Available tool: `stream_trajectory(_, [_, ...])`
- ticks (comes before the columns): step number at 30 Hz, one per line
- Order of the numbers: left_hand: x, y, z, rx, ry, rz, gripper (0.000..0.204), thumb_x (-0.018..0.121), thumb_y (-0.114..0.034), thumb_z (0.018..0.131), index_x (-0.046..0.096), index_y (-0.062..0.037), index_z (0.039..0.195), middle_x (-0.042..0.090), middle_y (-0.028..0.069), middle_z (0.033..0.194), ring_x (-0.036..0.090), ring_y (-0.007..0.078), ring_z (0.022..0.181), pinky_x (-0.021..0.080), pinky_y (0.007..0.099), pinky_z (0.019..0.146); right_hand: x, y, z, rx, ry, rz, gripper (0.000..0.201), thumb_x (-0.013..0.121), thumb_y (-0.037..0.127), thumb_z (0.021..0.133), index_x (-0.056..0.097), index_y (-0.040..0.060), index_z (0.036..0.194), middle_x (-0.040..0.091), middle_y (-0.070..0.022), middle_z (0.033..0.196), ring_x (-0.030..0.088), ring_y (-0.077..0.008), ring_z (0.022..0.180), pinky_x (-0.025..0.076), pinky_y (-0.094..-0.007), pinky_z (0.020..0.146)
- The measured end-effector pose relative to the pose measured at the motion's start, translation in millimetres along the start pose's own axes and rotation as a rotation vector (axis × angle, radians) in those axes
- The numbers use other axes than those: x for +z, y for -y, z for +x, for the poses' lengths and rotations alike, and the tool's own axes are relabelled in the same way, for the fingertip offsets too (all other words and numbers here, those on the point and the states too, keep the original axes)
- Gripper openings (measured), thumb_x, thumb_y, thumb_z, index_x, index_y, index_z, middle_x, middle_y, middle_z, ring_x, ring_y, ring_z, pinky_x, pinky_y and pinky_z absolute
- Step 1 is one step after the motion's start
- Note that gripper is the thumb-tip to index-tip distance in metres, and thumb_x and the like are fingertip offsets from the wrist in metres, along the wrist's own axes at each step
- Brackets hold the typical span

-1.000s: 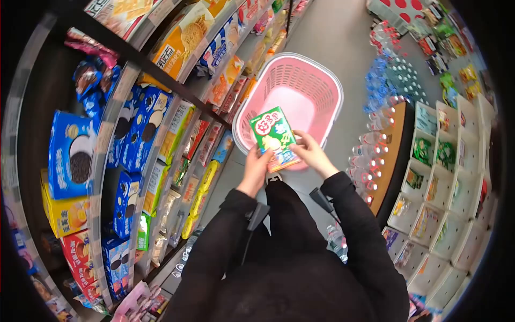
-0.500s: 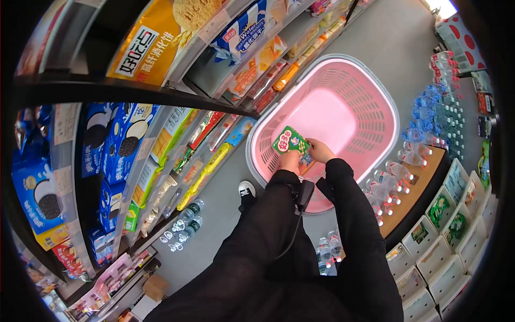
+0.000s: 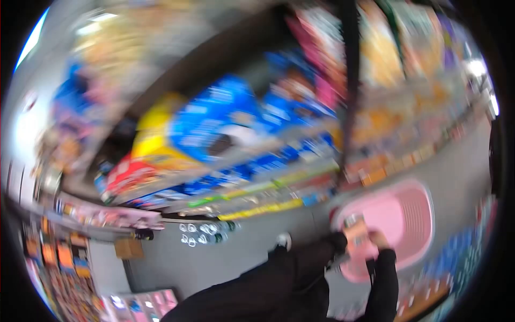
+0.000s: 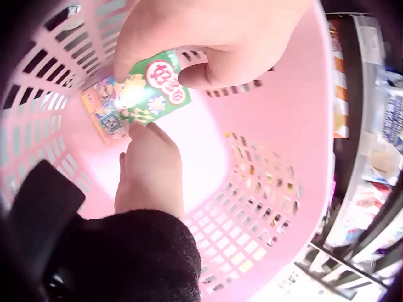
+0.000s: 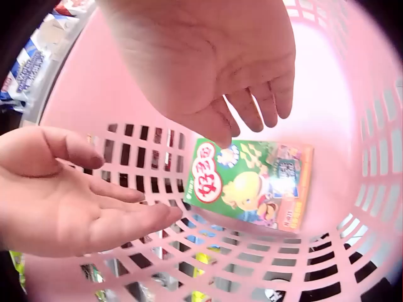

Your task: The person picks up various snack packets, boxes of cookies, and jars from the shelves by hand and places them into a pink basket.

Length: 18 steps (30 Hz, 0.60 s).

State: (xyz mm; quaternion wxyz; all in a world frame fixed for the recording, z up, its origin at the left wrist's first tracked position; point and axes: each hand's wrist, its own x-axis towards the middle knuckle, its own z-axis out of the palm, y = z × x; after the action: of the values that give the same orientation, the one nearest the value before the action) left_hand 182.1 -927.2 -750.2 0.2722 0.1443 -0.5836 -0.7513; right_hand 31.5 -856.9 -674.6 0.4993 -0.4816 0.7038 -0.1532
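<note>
Green box (image 5: 249,187) lies inside the pink basket (image 5: 82,110); my left hand (image 5: 79,198) and right hand (image 5: 211,60) are released near it, fingers loosely extended.

The pink basket (image 4: 280,113) is showing smooth plastic, the printed box (image 5: 249,185) is catching light on glossy card, and the black sleeve (image 4: 141,251) is looking like matt, fuzzy cloth.

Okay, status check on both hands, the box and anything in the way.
Left hand open. Right hand open. Box in basket, printed side showing. Both hands close to it, contact unclear.
</note>
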Motion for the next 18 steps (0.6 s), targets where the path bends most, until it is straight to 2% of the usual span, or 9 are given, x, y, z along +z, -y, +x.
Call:
stream_trajectory(1, [-3.9, -87.8, 4.0, -0.037, 0.168, 0.229, 0.016, 0.048, -0.018, 0.077, 0.052, -0.0058, 0.068, 0.043, 0.0074, 0.061, 0.042, 0.0173, 0.058, 0.038, 0.0336, 0.055, -6.1, -0.3, -0.8, 0.001, -0.023, -0.075, 0.040, 0.060, 0.029, 0.073, 0.057, -0.0015, 0.099, 0.059, -0.0206, 0.093, 0.058, -0.0308, 0.086, 0.045, -0.0384, 0.076])
stream_trajectory(2, [-6.4, -141.5, 19.4, -0.255, 0.217, 0.423, 0.013, 0.050, -0.016, 0.072, 0.050, -0.0037, 0.077, 0.048, 0.0036, 0.059, 0.047, 0.0153, 0.053, 0.042, 0.0321, 0.050, -16.0, 6.7, -0.3, -0.003, -0.006, -0.195, 0.037, 0.062, 0.023, 0.070, 0.057, -0.0009, 0.097, 0.060, -0.0193, 0.094, 0.059, -0.0293, 0.085, 0.046, -0.0364, 0.075])
stream_trajectory(3, [-1.0, -251.3, 14.4, -0.587, 0.179, 0.122, 0.022, 0.046, -0.015, 0.077, 0.053, -0.0021, 0.093, 0.054, 0.0093, 0.074, 0.051, 0.0175, 0.069, 0.041, 0.0321, 0.062, -29.6, 35.9, -18.6, -0.028, -0.081, -0.094, 0.034, 0.062, 0.018, 0.068, 0.058, -0.0006, 0.096, 0.061, -0.0178, 0.089, 0.059, -0.0277, 0.083, 0.046, -0.0350, 0.073])
stream_trajectory(5, [-31.1, -299.4, -9.6, -0.239, 0.208, 0.545, 0.031, 0.047, -0.018, 0.078, 0.049, -0.0020, 0.104, 0.057, 0.0145, 0.080, 0.056, 0.0237, 0.077, 0.043, 0.0336, 0.066, -61.2, 126.9, -57.1, -0.181, -0.042, -0.122, 0.030, 0.061, 0.014, 0.068, 0.060, -0.0011, 0.094, 0.062, -0.0138, 0.082, 0.060, -0.0219, 0.073, 0.047, -0.0314, 0.067])
stream_trajectory(9, [-88.7, -466.8, -108.6, -0.138, 0.188, 1.212, 0.040, 0.051, -0.027, 0.079, 0.044, -0.0025, 0.110, 0.055, 0.0166, 0.096, 0.055, 0.0326, 0.084, 0.044, 0.0387, 0.071, -76.8, 270.9, -100.0, -0.364, 0.015, -0.223, 0.033, 0.060, 0.015, 0.072, 0.056, -0.0017, 0.100, 0.062, -0.0143, 0.090, 0.060, -0.0225, 0.079, 0.047, -0.0306, 0.069])
stream_trajectory(11, [-117.4, -526.5, -163.2, -0.291, 0.261, 1.393, 0.043, 0.052, -0.029, 0.079, 0.044, -0.0019, 0.111, 0.053, 0.0171, 0.102, 0.054, 0.0335, 0.087, 0.044, 0.0401, 0.072, -67.1, 376.3, -143.3, -0.510, -0.017, -0.362, 0.035, 0.061, 0.016, 0.071, 0.055, -0.0007, 0.101, 0.061, -0.0143, 0.092, 0.060, -0.0244, 0.080, 0.047, -0.0309, 0.069])
stream_trajectory(13, [-136.1, -582.6, -217.4, -0.456, 0.189, 1.391, 0.046, 0.052, -0.032, 0.080, 0.043, -0.0016, 0.114, 0.053, 0.0178, 0.103, 0.054, 0.0333, 0.089, 0.045, 0.0391, 0.073, -46.3, 441.9, -156.4, -0.802, -0.041, -0.478, 0.035, 0.062, 0.017, 0.072, 0.054, 0.0009, 0.103, 0.058, -0.0159, 0.096, 0.058, -0.0275, 0.083, 0.046, -0.0325, 0.071])
stream_trajectory(17, [-159.5, -702.6, -323.1, -0.271, 0.004, 1.270, 0.048, 0.048, -0.035, 0.084, 0.040, -0.0016, 0.119, 0.056, 0.0135, 0.102, 0.056, 0.0248, 0.089, 0.045, 0.0325, 0.075, 11.4, 589.4, -197.0, -1.123, 0.249, -0.560, 0.034, 0.060, 0.016, 0.073, 0.052, 0.0009, 0.102, 0.057, -0.0155, 0.091, 0.054, -0.0315, 0.085, 0.044, -0.0347, 0.075])
stream_trajectory(18, [-165.2, -730.8, -348.9, -0.253, -0.049, 1.221, 0.047, 0.049, -0.031, 0.085, 0.041, -0.0012, 0.119, 0.056, 0.0121, 0.099, 0.056, 0.0219, 0.088, 0.045, 0.0315, 0.074, 25.8, 625.5, -205.7, -1.252, 0.217, -0.638, 0.033, 0.060, 0.015, 0.073, 0.053, 0.0015, 0.102, 0.056, -0.0149, 0.092, 0.054, -0.0308, 0.087, 0.044, -0.0348, 0.075])
